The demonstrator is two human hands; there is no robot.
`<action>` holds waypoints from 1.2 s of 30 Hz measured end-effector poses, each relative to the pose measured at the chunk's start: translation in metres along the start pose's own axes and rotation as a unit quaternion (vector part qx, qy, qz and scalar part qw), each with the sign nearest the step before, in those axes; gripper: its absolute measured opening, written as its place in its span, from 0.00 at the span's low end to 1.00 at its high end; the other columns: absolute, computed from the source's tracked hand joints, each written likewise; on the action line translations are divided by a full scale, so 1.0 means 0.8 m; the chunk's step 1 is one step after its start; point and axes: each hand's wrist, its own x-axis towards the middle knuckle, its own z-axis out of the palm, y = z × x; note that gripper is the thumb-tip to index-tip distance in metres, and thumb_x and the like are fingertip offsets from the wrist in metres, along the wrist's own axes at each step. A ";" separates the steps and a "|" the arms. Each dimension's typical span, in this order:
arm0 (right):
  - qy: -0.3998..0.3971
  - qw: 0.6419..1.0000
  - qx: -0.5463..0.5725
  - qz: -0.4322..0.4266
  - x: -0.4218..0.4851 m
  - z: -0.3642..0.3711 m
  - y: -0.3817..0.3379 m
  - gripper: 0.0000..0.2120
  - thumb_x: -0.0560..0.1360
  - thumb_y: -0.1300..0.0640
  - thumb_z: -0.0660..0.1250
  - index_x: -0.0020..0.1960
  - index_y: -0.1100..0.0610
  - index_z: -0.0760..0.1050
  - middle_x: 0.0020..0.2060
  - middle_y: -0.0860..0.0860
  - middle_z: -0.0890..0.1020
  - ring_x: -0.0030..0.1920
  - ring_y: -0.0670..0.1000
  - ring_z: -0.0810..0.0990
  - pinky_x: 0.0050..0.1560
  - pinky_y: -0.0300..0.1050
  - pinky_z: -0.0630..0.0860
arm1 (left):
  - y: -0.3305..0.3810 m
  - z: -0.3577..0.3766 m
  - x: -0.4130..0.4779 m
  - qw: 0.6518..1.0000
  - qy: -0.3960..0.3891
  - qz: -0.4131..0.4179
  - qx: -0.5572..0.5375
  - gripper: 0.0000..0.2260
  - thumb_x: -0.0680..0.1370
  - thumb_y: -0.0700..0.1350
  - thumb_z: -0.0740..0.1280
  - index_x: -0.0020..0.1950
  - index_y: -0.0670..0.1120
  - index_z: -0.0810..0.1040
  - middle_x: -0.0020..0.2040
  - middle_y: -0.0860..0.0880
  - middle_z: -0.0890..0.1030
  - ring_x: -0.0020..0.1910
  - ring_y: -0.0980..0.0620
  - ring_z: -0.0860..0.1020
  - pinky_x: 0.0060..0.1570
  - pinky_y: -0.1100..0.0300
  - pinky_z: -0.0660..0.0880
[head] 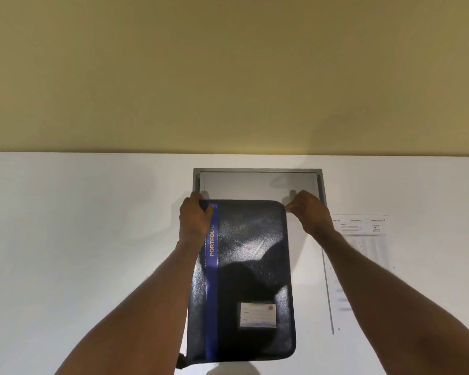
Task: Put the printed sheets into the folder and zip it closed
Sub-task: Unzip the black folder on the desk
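A white table (79,253) is seen below a yellowish wall (228,71). A dark, glossy folder (252,266) lies flat on it — a blue stripe down its left side is lettered "PORTFOLIO" in yellow, and a white name label (258,315) sits near its lower right; the label's writing cannot be read. The folder's top-left corner is gripped by the left hand (194,220). At its top-right corner something small — seemingly the zip pull — is pinched by the right hand (309,212). Printed sheets (363,234) lie right of the folder, a grey panel (257,182) behind it.
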 end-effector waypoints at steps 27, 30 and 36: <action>0.082 0.991 0.066 0.087 -0.225 0.092 0.017 0.09 0.82 0.52 0.65 0.50 0.50 0.84 0.47 0.47 0.80 0.48 0.50 0.80 0.43 0.39 0.66 | -0.036 0.035 -0.193 0.925 -0.104 0.253 0.264 0.41 0.79 0.61 0.66 0.86 0.51 0.50 0.85 0.45 0.53 0.84 0.43 0.54 0.79 0.38 0.57; 0.069 0.993 0.052 0.075 -0.227 0.087 0.017 0.10 0.82 0.52 0.64 0.50 0.51 0.84 0.49 0.49 0.81 0.51 0.52 0.80 0.45 0.40 0.67 | -0.076 0.059 -0.267 0.888 -0.205 0.268 0.312 0.54 0.73 0.74 0.63 0.83 0.55 0.31 0.83 0.50 0.30 0.82 0.49 0.28 0.78 0.29 0.37; 0.079 0.991 0.033 0.100 -0.220 0.092 0.017 0.13 0.83 0.52 0.62 0.51 0.58 0.83 0.53 0.55 0.83 0.55 0.58 0.82 0.50 0.45 0.74 | -0.116 0.090 -0.336 0.842 -0.252 0.232 0.417 0.63 0.68 0.76 0.69 0.81 0.53 0.26 0.79 0.45 0.21 0.78 0.40 0.23 0.70 0.19 0.35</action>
